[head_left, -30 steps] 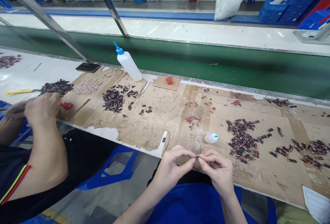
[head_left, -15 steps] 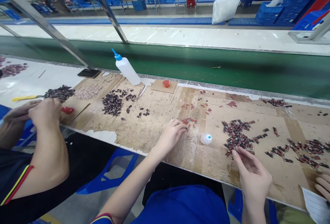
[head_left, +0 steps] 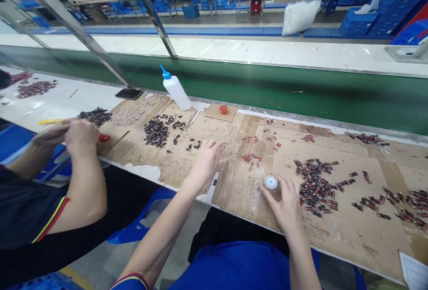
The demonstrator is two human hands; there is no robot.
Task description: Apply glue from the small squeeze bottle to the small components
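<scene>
My right hand (head_left: 285, 198) has its thumb and fingers around a small white squeeze bottle (head_left: 270, 182) with a blue tip, which points up toward me. Over the cardboard to the left, my left hand (head_left: 205, 163) is raised with its fingertips pinched together; whatever they hold is too small to make out. Between the hands lie small red pieces (head_left: 251, 160). A heap of black-and-red parts (head_left: 317, 185) spreads just right of my right hand. Farther left is a pile of small black parts (head_left: 156, 132).
A tall white bottle (head_left: 178, 94) with a blue nozzle stands at the back, near a red cap (head_left: 223, 109) and a phone (head_left: 129, 94). At left, a co-worker's hands (head_left: 80, 136) work beside another dark pile. A green belt (head_left: 254, 78) runs behind the table.
My right hand has left the black-and-red heap, moved left and taken hold of the small bottle. My left hand has lifted away from the red pieces, up and to the left.
</scene>
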